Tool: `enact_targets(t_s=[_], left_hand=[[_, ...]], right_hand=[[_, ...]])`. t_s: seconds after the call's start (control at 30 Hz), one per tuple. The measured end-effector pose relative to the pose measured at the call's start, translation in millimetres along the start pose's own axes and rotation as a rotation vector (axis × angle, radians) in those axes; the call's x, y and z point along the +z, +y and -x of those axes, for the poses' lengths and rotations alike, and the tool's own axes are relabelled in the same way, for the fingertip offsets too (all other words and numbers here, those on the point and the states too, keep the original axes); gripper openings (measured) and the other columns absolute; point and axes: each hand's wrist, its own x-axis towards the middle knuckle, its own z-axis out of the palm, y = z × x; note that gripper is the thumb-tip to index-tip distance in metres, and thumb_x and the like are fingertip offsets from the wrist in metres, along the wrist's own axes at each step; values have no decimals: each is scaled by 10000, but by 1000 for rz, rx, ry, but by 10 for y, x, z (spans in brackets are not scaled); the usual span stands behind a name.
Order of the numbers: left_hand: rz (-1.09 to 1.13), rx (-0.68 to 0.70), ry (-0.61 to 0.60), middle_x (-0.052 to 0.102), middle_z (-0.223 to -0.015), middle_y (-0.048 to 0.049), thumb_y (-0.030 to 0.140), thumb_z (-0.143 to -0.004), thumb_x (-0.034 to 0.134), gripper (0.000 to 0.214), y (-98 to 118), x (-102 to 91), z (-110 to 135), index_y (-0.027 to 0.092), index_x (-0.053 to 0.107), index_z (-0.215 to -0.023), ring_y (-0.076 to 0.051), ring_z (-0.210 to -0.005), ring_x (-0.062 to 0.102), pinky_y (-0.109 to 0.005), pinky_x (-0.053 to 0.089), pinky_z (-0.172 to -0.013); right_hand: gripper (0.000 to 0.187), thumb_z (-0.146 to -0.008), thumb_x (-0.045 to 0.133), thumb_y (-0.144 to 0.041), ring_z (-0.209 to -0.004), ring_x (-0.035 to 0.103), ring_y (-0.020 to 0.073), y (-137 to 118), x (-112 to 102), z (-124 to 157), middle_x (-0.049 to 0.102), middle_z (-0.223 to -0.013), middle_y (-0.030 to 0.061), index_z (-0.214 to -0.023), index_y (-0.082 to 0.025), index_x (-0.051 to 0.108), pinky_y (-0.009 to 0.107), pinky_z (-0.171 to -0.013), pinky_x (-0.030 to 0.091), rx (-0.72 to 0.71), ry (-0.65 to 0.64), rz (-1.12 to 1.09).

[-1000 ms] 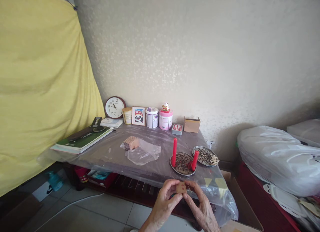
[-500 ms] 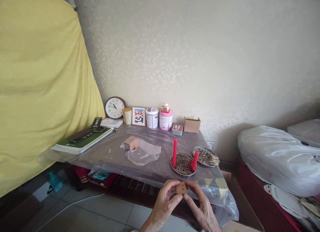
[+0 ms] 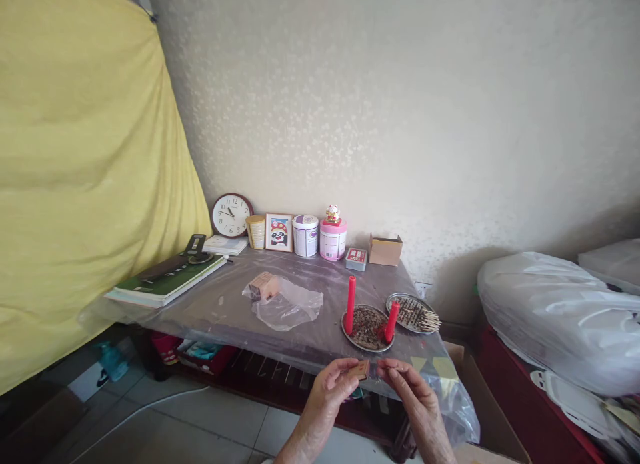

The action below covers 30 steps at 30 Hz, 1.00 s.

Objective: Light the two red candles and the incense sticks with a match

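Note:
In front of the table's near edge, my left hand (image 3: 330,392) grips a small brown matchbox (image 3: 359,370) between thumb and fingers, tilted. Just to its right, apart from the box, the thumb and fingers of my right hand (image 3: 416,396) are pinched together on what looks like a thin matchstick (image 3: 399,368), mostly hidden. Beyond the hands is a round metal plate (image 3: 367,349) with a dark, dirty surface. A tall red candle (image 3: 351,304) and a shorter red candle (image 3: 392,322) stand on it.
A second metal plate (image 3: 400,295) holds several pale sticks. Small boxes in a crumpled plastic bag (image 3: 295,307) lie mid-table. Along the wall stand a clock (image 3: 233,215), tins (image 3: 305,237) and an open cardboard box (image 3: 385,251). Clear plastic sheeting (image 3: 463,404) hangs over the table's corner.
My right hand has come away from the matchbox to the right, fingers now pinched. The matchbox has tilted in my left hand. The view has shifted slightly.

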Motion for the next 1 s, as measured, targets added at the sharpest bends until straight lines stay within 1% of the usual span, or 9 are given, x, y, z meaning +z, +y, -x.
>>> enact_targets(t_s=[0.13,0.27,0.37,0.53,0.7,0.8,1.0], left_hand=[[24,-6,-19,689,-1103,-138,294,-755,673,305,31,20,16,152,660,-1024,-290,-1106,568,-407,370,-960],[8,-19,-11,696,-1083,-138,293,-745,683,302,83,64,23,148,666,-1008,-290,-1104,566,-395,374,-948],[6,-26,-5,701,-1068,-134,306,-734,695,310,103,87,21,147,671,-999,-288,-1098,566,-381,383,-933],[8,-19,-10,708,-1034,-126,312,-727,698,315,79,78,17,148,679,-996,-290,-1086,568,-385,381,-936],[0,-13,-28,700,-1062,-124,293,-733,689,304,55,60,16,149,680,-1001,-284,-1084,567,-369,389,-919],[16,-8,-54,694,-1088,-123,275,-744,674,303,60,60,14,152,674,-1021,-283,-1105,560,-386,370,-954],[23,-53,-43,679,-1136,-137,273,-753,668,301,113,84,48,144,674,-1024,-281,-1131,548,-406,338,-995]], right_hand=[[341,-666,735,-483,-860,692,255,55,-24,-3,738,-926,52,-873,-212,734,366,-836,546,2,13,30],[319,-675,726,-481,-795,673,232,100,-57,-18,726,-846,33,-857,-219,738,337,-777,556,-65,42,104],[321,-673,725,-486,-769,665,226,98,-57,-29,721,-812,37,-838,-211,740,327,-752,555,-70,59,105],[318,-651,748,-482,-743,665,209,77,-28,-36,712,-764,21,-815,-211,730,305,-737,557,-37,57,36],[329,-653,768,-440,-752,673,188,118,-44,-46,712,-775,0,-888,-219,703,285,-752,556,3,48,-65],[349,-665,769,-422,-745,678,179,136,-52,-51,719,-775,-6,-939,-225,677,287,-761,558,21,56,-125],[301,-712,729,-429,-723,683,170,39,-4,-11,726,-744,10,-888,-190,676,294,-777,552,77,65,-205]])
